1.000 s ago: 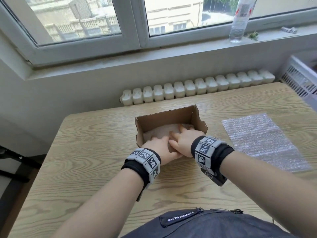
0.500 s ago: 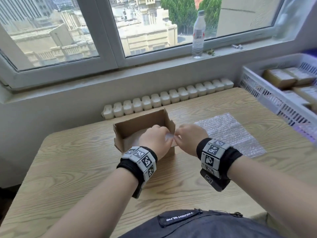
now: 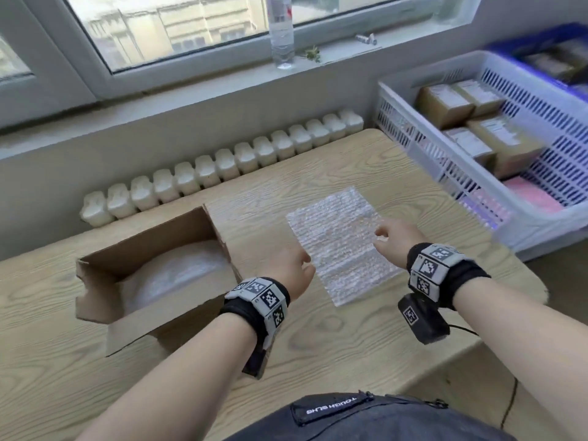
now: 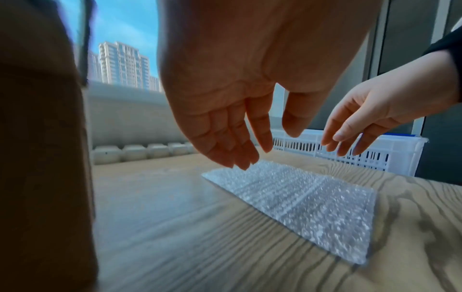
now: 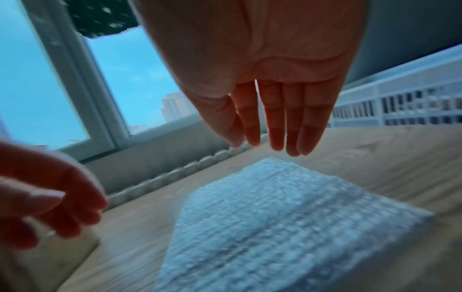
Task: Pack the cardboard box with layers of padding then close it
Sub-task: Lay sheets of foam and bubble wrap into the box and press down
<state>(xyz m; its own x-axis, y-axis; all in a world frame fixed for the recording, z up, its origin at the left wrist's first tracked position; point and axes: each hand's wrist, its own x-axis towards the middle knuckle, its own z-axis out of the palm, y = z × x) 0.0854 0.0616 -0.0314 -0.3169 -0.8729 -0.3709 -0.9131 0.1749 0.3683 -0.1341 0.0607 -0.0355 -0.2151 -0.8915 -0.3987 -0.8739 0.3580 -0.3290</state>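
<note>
An open cardboard box (image 3: 127, 308) sits on the left of the wooden table (image 3: 79, 361), with white bubble padding (image 3: 178, 275) lying inside it. A flat sheet of bubble wrap (image 3: 337, 246) (image 4: 300, 197) (image 5: 275, 227) lies on the table to the right of the box. My left hand (image 3: 294, 272) (image 4: 240, 138) hovers over the sheet's left edge with straight, relaxed fingers and holds nothing. My right hand (image 3: 391, 237) (image 5: 272, 122) hangs just above the sheet's right side, fingers extended downward, also empty.
A white slatted plastic crate (image 3: 423, 154) with several small cardboard packages (image 3: 445, 105) stands at the table's right end. A white radiator (image 3: 222, 170) runs along the far edge under the window sill, where a water bottle (image 3: 281, 33) stands.
Both hands left the box, where they had been pressing the padding down, and moved right over the loose bubble wrap sheet. The head view swung to the right.
</note>
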